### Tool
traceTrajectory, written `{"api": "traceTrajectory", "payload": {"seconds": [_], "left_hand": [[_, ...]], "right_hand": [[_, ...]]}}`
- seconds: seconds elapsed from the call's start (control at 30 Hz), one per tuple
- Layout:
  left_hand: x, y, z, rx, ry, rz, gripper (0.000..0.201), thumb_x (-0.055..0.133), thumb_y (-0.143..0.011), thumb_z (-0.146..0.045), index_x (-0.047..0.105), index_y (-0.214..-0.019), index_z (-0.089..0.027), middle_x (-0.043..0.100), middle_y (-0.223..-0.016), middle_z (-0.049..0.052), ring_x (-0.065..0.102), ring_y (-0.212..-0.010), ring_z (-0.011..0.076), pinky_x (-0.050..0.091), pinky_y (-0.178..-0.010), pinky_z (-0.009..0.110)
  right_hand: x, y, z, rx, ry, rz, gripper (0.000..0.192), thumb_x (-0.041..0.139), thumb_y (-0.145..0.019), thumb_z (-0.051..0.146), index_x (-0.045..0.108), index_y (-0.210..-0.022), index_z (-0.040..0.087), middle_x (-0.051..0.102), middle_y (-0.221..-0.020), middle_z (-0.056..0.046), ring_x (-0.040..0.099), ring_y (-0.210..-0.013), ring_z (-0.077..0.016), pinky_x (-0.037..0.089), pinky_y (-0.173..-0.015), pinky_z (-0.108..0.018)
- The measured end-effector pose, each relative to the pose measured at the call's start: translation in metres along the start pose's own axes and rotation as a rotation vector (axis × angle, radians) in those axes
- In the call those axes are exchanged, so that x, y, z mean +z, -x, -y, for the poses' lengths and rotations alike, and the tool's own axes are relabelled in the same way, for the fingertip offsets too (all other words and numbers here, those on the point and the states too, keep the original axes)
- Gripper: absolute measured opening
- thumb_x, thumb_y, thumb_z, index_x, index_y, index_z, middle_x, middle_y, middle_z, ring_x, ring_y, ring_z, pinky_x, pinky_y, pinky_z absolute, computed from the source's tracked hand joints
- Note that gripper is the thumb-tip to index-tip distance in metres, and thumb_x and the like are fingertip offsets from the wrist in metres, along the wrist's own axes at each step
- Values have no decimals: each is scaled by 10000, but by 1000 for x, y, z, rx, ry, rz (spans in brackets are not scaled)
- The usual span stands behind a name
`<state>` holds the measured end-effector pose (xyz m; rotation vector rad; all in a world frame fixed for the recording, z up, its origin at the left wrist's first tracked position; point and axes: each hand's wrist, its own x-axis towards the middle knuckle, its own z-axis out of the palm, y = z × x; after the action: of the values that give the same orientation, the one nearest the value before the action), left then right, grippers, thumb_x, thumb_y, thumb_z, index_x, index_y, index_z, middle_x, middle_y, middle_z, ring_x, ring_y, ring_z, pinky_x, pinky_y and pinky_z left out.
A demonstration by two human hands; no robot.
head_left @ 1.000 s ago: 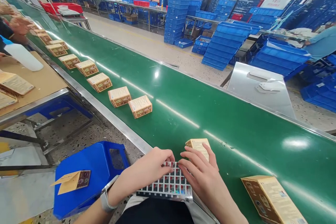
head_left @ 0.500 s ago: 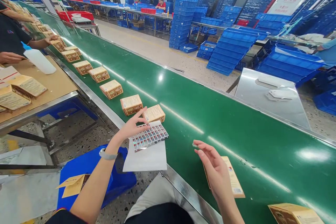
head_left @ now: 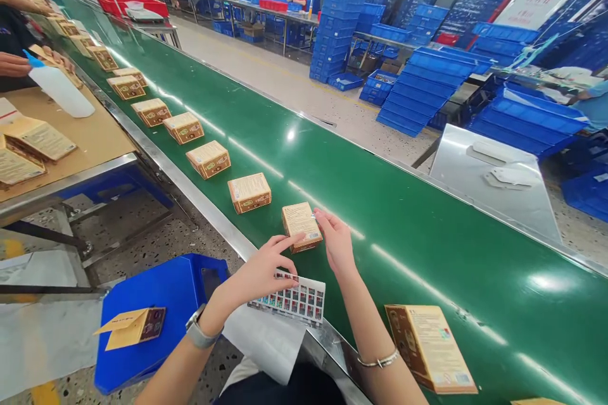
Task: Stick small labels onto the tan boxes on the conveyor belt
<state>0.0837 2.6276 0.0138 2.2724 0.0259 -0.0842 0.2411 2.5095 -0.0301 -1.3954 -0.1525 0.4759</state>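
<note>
My left hand (head_left: 268,269) grips a sheet of small printed stickers (head_left: 304,299) between thumb and fingers, and its index finger reaches onto the top of a small tan carton (head_left: 298,218). White backing paper (head_left: 268,345) hangs below the sheet. At the carton's right edge, my right hand (head_left: 336,242) has thumb and index finger pinched on what looks like a small clear sticker, mostly hidden by the fingertips. Nearer to me on the right, another carton (head_left: 439,342) lies on the belt with a small coloured sticker on its top.
A green conveyor belt (head_left: 380,202) carries a row of cartons (head_left: 209,158) toward the far left. A blue stool (head_left: 156,291) holds an opened carton (head_left: 137,327). At left, a co-worker's hand is near a white bottle (head_left: 64,88) above a work table (head_left: 107,133). A metal table (head_left: 475,183) stands across the belt.
My right hand has moved left and away from the stickered carton to another carton. My left hand and the sheet have shifted right and nearer to me. The cartons have shifted along the belt toward me.
</note>
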Motion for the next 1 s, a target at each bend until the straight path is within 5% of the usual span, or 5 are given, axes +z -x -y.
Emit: {"api": "traceTrajectory", "payload": {"seconds": [0.43, 0.6, 0.83, 0.93, 1.0], "left_hand": [[17, -3, -14, 62, 59, 52, 78, 745, -786, -164, 766, -751, -230, 375, -1591, -46, 353, -1403, 294, 390, -1127, 461], [23, -5, -19, 81, 39, 73, 69, 753, -784, -181, 763, -737, -230, 391, -1582, -41, 388, -1374, 296, 413, -1102, 460], [30, -1, -32, 95, -9, 46, 67, 713, -846, -212, 764, -802, -219, 431, -1559, 22, 601, -1155, 250, 489, -971, 374], [26, 5, -40, 51, -6, -16, 111, 664, -902, -270, 757, -860, -226, 649, -1266, 38, 661, -874, 160, 497, -788, 274], [21, 7, -46, 20, -9, -41, 152, 622, -937, -310, 750, -906, -234, 705, -993, 7, 647, -782, 140, 467, -731, 250]], "right_hand": [[-17, 17, -3, -93, 164, -39, 362, 667, -772, 537, 642, -793, 177, 705, -1178, -143, 689, -925, -251, 561, -759, -362], [-28, 22, 3, -174, 331, -117, 333, 701, -762, 504, 608, -859, 199, 734, -1013, -106, 678, -916, -240, 529, -861, -392], [-55, 26, 29, -204, 474, -155, 361, 648, -811, 523, 583, -966, 203, 719, -790, -66, 683, -730, -243, 528, -684, -369], [-64, 56, 52, -273, 538, -12, 290, 632, -861, 484, 645, -962, 213, 724, -961, -77, 667, -873, -234, 520, -799, -363], [-67, 82, 66, -316, 620, 248, 230, 655, -876, 428, 668, -1003, 236, 720, -1001, -48, 660, -884, -214, 520, -820, -340]]}}
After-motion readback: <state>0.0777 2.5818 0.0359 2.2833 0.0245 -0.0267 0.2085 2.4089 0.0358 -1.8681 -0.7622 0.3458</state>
